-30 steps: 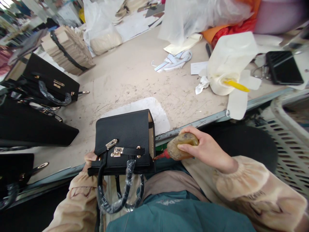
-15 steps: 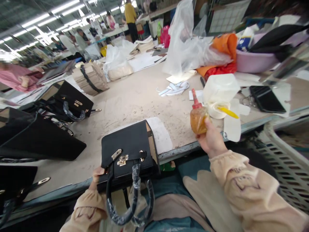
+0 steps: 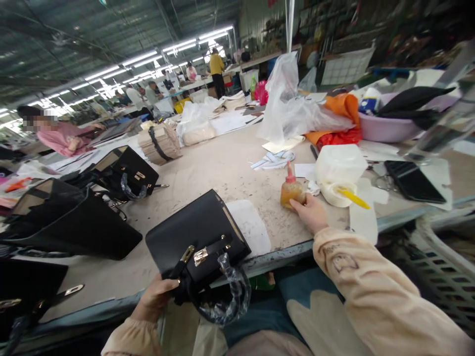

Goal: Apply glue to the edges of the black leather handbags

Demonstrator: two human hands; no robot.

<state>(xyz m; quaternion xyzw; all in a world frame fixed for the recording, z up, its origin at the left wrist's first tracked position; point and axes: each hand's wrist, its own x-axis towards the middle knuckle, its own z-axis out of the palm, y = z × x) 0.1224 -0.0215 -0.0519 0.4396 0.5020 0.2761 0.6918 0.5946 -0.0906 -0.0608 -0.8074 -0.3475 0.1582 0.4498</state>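
Note:
My left hand [image 3: 156,298] grips the near lower corner of a black handbag [image 3: 193,237] with gold clasps and plastic-wrapped handles, lying tilted over the table's front edge. My right hand [image 3: 310,211] holds an amber glue bottle [image 3: 291,192] with a red nozzle, standing upright on the beige table [image 3: 222,168]. A white pad [image 3: 250,225] lies on the table beside the bag.
Several more black handbags [image 3: 74,222] sit at the left. A white tub with a yellow stick [image 3: 339,180], a phone [image 3: 413,180], plastic bags [image 3: 293,109] and a card stack [image 3: 159,143] are further back. A person in pink [image 3: 63,138] sits far left. A crate [image 3: 441,262] is at right.
My right hand carried the glue bottle from the bag's side up onto the table and set it upright. The bag has tilted and my left hand shifted to its lower corner. The view rose.

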